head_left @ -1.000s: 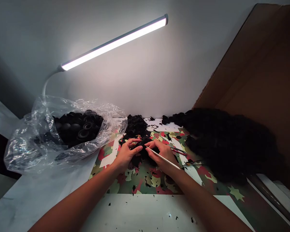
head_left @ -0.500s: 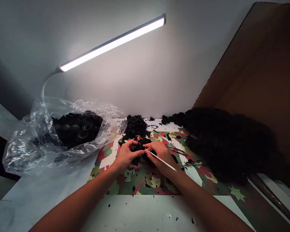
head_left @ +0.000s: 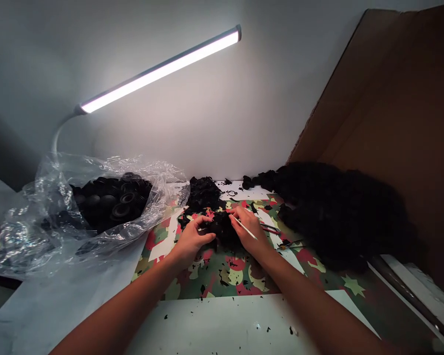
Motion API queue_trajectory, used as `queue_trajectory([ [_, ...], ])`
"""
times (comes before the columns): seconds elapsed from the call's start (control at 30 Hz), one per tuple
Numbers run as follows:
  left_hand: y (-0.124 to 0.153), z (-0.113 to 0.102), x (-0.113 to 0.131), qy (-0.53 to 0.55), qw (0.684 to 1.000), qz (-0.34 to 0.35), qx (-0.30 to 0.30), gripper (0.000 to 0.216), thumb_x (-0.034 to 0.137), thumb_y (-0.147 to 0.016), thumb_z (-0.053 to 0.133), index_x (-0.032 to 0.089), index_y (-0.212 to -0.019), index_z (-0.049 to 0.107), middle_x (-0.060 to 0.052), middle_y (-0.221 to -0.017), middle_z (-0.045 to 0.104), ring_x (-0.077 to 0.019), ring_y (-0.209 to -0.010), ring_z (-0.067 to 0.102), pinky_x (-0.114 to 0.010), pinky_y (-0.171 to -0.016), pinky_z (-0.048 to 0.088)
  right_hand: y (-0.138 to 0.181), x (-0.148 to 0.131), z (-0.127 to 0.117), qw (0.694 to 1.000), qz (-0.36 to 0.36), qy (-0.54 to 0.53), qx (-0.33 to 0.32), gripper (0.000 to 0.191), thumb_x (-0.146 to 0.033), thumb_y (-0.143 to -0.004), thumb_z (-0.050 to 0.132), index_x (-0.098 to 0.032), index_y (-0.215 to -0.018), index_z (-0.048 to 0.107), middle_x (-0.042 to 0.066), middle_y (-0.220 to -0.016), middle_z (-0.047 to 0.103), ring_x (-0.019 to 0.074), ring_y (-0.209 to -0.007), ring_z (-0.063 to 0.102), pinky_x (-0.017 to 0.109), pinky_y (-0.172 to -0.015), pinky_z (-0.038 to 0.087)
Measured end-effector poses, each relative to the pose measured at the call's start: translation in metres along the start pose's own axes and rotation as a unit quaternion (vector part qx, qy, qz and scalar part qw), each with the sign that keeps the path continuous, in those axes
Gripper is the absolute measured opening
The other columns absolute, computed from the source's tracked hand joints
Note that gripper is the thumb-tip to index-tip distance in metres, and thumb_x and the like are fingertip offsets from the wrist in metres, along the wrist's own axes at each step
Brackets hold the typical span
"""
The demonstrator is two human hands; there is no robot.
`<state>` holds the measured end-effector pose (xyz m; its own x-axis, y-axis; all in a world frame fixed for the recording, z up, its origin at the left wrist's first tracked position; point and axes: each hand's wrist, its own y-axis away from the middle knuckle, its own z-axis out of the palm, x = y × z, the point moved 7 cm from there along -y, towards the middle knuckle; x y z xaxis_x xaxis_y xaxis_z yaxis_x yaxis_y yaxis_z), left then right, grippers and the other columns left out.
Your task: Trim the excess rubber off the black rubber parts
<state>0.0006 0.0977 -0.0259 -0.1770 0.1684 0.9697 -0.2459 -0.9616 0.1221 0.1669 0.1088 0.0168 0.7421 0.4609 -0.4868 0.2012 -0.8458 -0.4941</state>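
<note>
My left hand [head_left: 191, 242] is curved with its thumb and fingers around the edge of a black round part [head_left: 215, 228], which looks like a rubber cap or ring. Dark scraps around that part make its outline hard to follow. In my right hand [head_left: 250, 235] is a thin white stick [head_left: 244, 227], pinched like a pen and slanting across the fingers. The fingertips of this hand are just right of the black part. Behind both hands rises a heap of black scraps [head_left: 204, 195].
On the left, a clear plastic bag [head_left: 22, 241] holds many black round parts [head_left: 111, 199]. A large black pile [head_left: 340, 217] leans by a cardboard panel [head_left: 385, 108]. Cutting tools [head_left: 270, 229] lie right of my hand on a patterned sheet [head_left: 222, 286]. A lit lamp [head_left: 163, 69] hangs above.
My hands have moved apart. The right hand, with the white stick, is lifted slightly away from the left hand's fingers. The whole view has shifted a little.
</note>
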Motion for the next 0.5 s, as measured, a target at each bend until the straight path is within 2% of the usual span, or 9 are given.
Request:
queue_trajectory([
  [0.07,0.001,-0.002,0.002,0.055,0.998,-0.002,0.009,0.046,0.014,-0.065,0.078,0.023,-0.108,0.067,-0.002,-0.096,0.069,-0.0137,-0.079,0.065,-0.023,-0.070,0.050,0.000,0.003,0.000,1.000,0.000,-0.002,0.000,0.017,-0.021,-0.098,0.043,-0.022,-0.083,0.051,0.004,-0.086,0.064,0.0217,-0.080,0.059,0.033,-0.077,0.040],
  [0.13,0.001,-0.002,0.007,0.095,0.995,0.007,-0.006,0.056,0.013,-0.066,0.078,0.029,-0.118,0.066,-0.002,-0.110,0.066,-0.0158,-0.094,0.065,-0.026,-0.081,0.052,0.000,0.004,0.000,1.000,0.006,-0.005,0.007,0.018,-0.020,-0.098,0.042,-0.022,-0.083,0.050,0.004,-0.085,0.062,0.0211,-0.078,0.058,0.032,-0.073,0.040],
  [0.23,0.001,0.001,0.009,0.107,0.993,0.001,-0.050,0.052,0.014,-0.069,0.077,0.029,-0.118,0.070,-0.004,-0.122,0.063,-0.0175,-0.102,0.062,-0.028,-0.087,0.051,-0.001,0.003,-0.004,1.000,0.015,-0.013,0.021,0.017,-0.021,-0.096,0.043,-0.022,-0.081,0.049,0.004,-0.083,0.060,0.0206,-0.076,0.057,0.031,-0.069,0.041],
  [0.3,0.000,0.001,0.008,0.105,0.993,-0.010,-0.056,0.042,0.013,-0.068,0.078,0.024,-0.108,0.074,-0.005,-0.117,0.064,-0.0164,-0.096,0.063,-0.028,-0.088,0.050,-0.001,-0.003,-0.011,0.999,0.015,-0.024,0.040,0.018,-0.023,-0.095,0.047,-0.022,-0.078,0.048,0.005,-0.086,0.060,0.0208,-0.080,0.058,0.031,-0.072,0.042],
  [0.37,-0.001,-0.001,0.006,0.115,0.993,-0.012,-0.038,0.035,0.012,-0.065,0.079,0.021,-0.099,0.075,-0.004,-0.105,0.067,-0.0148,-0.089,0.063,-0.027,-0.086,0.049,0.001,-0.010,-0.021,0.996,0.024,-0.059,0.066,0.018,-0.028,-0.095,0.051,-0.022,-0.078,0.052,0.004,-0.085,0.062,0.0201,-0.080,0.060,0.030,-0.073,0.044],
  [0.43,-0.003,-0.003,0.005,0.133,0.991,-0.002,-0.020,0.030,0.011,-0.064,0.079,0.019,-0.092,0.075,-0.003,-0.099,0.068,-0.0145,-0.087,0.063,-0.028,-0.086,0.049,0.004,-0.015,-0.026,0.989,0.052,-0.125,0.065,0.017,-0.033,-0.099,0.047,-0.023,-0.093,0.059,0.001,-0.079,0.064,0.0173,-0.068,0.060,0.029,-0.067,0.045],
  [0.5,-0.005,-0.004,0.003,0.146,0.989,0.003,-0.017,0.030,0.010,-0.064,0.077,0.019,-0.092,0.073,-0.003,-0.097,0.069,-0.0151,-0.088,0.063,-0.029,-0.087,0.049,0.007,-0.020,-0.022,0.978,0.071,-0.193,0.027,0.027,-0.034,-0.102,0.039,-0.024,-0.114,0.060,0.000,-0.078,0.068,0.0146,-0.056,0.058,0.028,-0.060,0.045],
])
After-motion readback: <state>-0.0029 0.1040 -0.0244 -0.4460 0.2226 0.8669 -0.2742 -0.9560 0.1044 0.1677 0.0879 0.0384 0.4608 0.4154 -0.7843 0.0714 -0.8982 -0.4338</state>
